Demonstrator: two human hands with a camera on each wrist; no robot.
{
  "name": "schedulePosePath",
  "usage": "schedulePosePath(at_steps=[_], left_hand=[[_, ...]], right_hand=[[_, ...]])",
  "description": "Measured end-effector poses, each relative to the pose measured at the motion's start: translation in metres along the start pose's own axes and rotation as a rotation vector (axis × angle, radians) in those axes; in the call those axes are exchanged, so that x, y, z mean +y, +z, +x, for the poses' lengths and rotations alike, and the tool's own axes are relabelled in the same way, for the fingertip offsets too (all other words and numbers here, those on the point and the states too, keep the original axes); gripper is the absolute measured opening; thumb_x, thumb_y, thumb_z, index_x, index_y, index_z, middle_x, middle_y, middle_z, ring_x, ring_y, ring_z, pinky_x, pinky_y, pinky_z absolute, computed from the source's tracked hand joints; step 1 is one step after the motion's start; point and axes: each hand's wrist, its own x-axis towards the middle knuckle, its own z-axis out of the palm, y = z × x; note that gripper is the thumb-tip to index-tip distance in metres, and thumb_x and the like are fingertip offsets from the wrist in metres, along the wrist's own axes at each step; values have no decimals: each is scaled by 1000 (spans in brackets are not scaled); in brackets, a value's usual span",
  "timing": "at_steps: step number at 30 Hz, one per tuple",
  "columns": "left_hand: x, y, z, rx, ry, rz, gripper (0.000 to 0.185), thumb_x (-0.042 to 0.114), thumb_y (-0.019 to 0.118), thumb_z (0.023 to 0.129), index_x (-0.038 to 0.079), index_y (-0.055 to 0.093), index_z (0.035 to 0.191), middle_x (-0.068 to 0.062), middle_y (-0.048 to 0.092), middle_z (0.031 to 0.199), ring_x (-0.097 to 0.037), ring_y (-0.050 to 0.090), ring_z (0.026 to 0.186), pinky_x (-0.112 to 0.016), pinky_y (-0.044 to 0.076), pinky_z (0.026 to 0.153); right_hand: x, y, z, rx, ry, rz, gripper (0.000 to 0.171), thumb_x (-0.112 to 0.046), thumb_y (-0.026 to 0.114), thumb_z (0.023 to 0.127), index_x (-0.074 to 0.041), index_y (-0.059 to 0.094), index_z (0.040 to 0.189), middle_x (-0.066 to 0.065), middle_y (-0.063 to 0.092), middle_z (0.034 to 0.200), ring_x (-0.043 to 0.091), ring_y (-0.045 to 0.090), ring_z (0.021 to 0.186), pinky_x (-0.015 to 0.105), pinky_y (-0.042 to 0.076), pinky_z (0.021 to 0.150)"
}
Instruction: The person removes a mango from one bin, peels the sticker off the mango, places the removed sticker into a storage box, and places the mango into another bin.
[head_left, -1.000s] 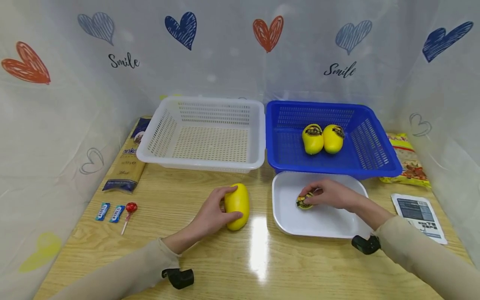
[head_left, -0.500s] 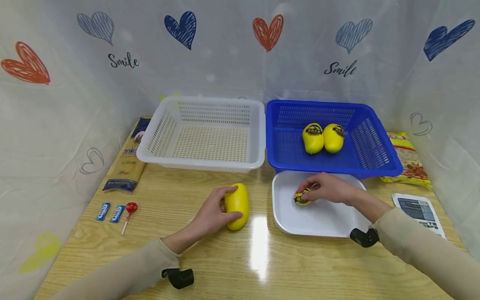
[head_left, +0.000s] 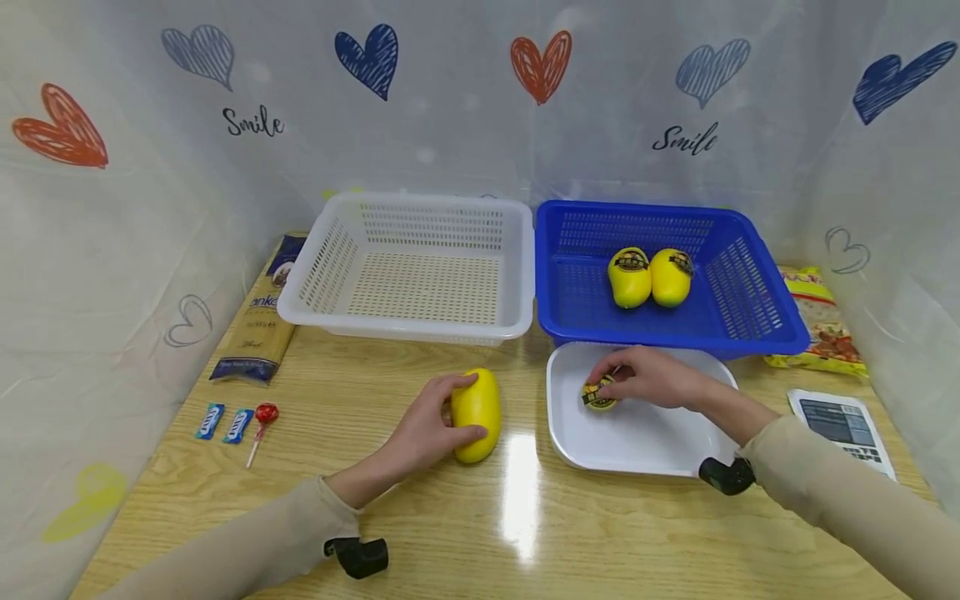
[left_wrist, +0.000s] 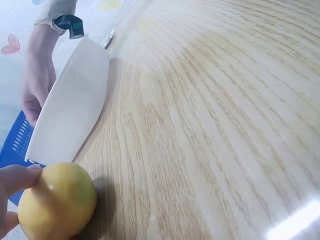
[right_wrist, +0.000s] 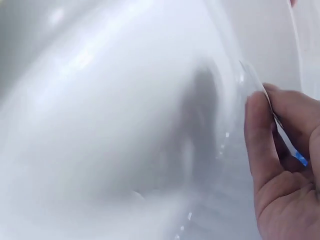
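Note:
My left hand [head_left: 435, 425] holds a yellow mango [head_left: 478, 417] on the wooden table, fingertips at its top and thumb on its near side. The left wrist view shows the mango [left_wrist: 65, 200] standing close to the tray's outer side. Over the white tray [head_left: 645, 446], my right hand [head_left: 651, 379] pinches a thin round black-and-gold sticker [head_left: 597, 394] between thumb and fingers. Seen edge-on in the right wrist view, the sticker [right_wrist: 267, 97] is a thin sliver at the fingertips. Two yellow mangoes [head_left: 630, 287] bearing similar stickers lie in the blue basket [head_left: 570, 312].
A white basket [head_left: 408, 325] adjoins the blue one at the back. Left are a tan pasta packet [head_left: 258, 333], two small blue wrapped candies [head_left: 237, 426] and a red lollipop [head_left: 266, 414]. Right are a yellow food bag [head_left: 821, 325] and a white-and-dark flat packet [head_left: 843, 429].
The right hand has shifted slightly left over the tray with the sticker, whose printed face shows more fully. The left hand keeps its grip on the mango in the same place.

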Motion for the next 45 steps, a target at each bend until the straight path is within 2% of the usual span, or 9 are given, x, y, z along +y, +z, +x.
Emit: schedulePosePath(at_steps=[3,10,14,21,28,32,38,45], left_hand=[[0,0,-1,-5,-3,2,68,10,82,78,7,51,139,-15,44,140,-31,53,116,-37,54,86],[0,-1,-1,-7,3,5,68,11,82,78,8,52,139,-14,45,139,-29,53,116,-38,54,86],[-1,-1,-2,-13,3,9,68,11,82,79,9,52,140,-14,45,139,-30,53,117,-38,54,86],[-3,0,-1,-14,11,22,67,12,82,79,8,52,139,-16,46,138,-30,51,119,-40,54,87],[-1,-1,-2,-15,-5,26,68,12,82,79,10,52,139,-15,45,139,-29,51,120,-39,53,88],[-1,-2,-2,-17,-10,28,68,12,82,78,10,52,139,-14,46,140,-29,51,120,-38,54,87],[0,-3,-2,-23,-8,29,68,13,82,79,11,52,139,-14,46,139,-29,51,119,-38,54,87],[-1,-3,-2,-32,-1,27,68,13,82,79,11,52,140,-14,46,139,-29,51,120,-38,53,88]], right_hand=[[3,3,2,14,-23,-27,16,-19,69,92,-11,72,106,-2,69,97,15,56,82,25,47,71],[0,2,3,-32,-52,-22,16,-20,68,93,-11,72,105,-2,69,97,16,56,81,25,48,71],[-2,0,3,-14,-20,-7,16,-20,67,94,-11,72,107,-2,69,98,15,57,81,26,48,71],[4,6,-1,-50,71,124,20,-19,69,92,-6,71,108,3,70,99,16,61,84,30,52,74],[3,2,-1,-9,51,111,19,-15,68,92,-5,70,108,4,70,98,19,61,85,27,52,74],[-1,1,3,-37,56,104,19,-16,68,92,-5,70,108,4,70,99,18,62,85,31,53,75],[-5,-2,10,-78,58,48,16,-15,68,92,-6,71,105,2,70,96,17,61,81,33,54,74],[-3,-1,16,-42,-83,-125,13,-13,68,92,-10,72,104,-3,68,97,13,58,81,26,50,72]])
